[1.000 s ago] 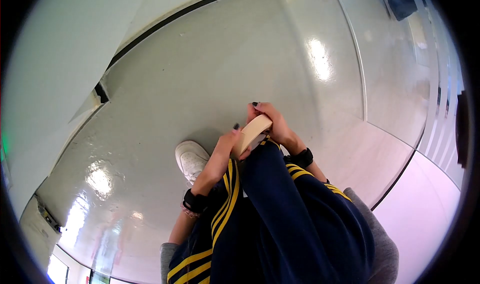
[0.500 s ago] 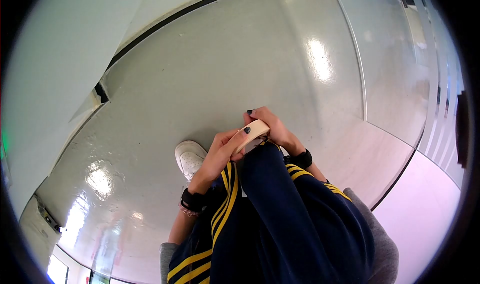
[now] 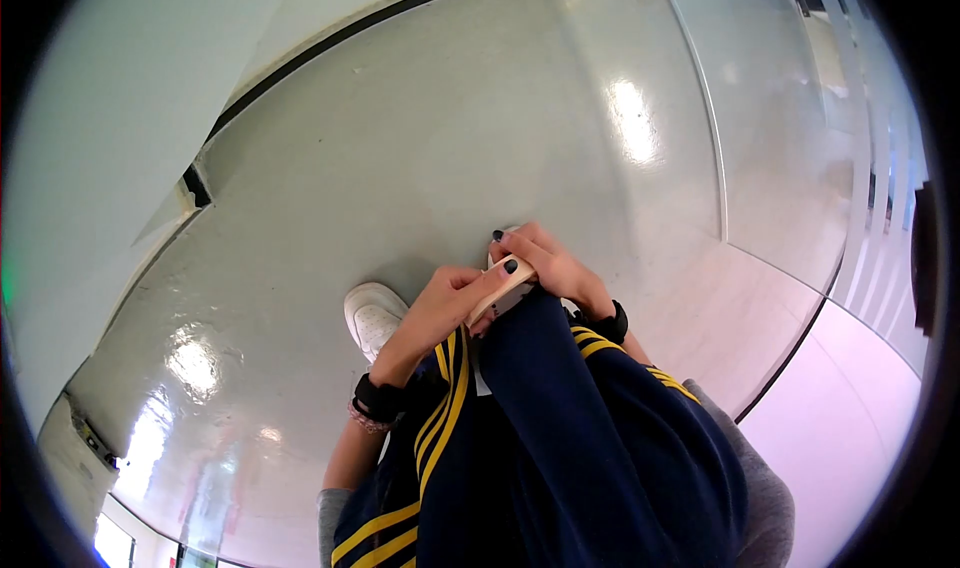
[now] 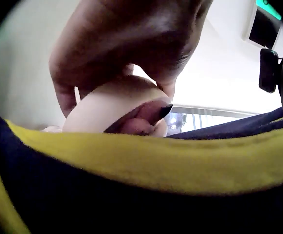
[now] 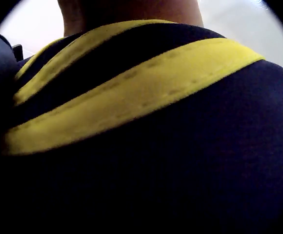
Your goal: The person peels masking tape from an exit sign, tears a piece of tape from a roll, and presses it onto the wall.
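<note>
A cream roll of masking tape [image 3: 495, 301] is held between both hands, just above the knee of the dark trousers. My left hand [image 3: 437, 306] grips its near left side, the dark-nailed thumb lying along the outer band. In the left wrist view, fingers curl around the tape roll [image 4: 100, 103], and a dark-nailed fingertip shows inside its ring. My right hand [image 3: 552, 264] holds the far right end, fingers bent and thumb near the top edge. Trouser cloth fills most of the right wrist view, hiding that hand's fingers.
Navy trousers [image 3: 560, 388] with yellow stripes cover the lap. A white shoe [image 3: 373, 318] stands on the glossy grey floor [image 3: 450, 118]. Pale wall panels [image 3: 110, 118] rise at the left, and a striped glass partition [image 3: 880, 168] stands at the right.
My left hand has shifted up and right along the tape roll, its thumb sliding towards the right hand. The roll has tilted, showing less of its outer band. The right hand has lowered slightly.
</note>
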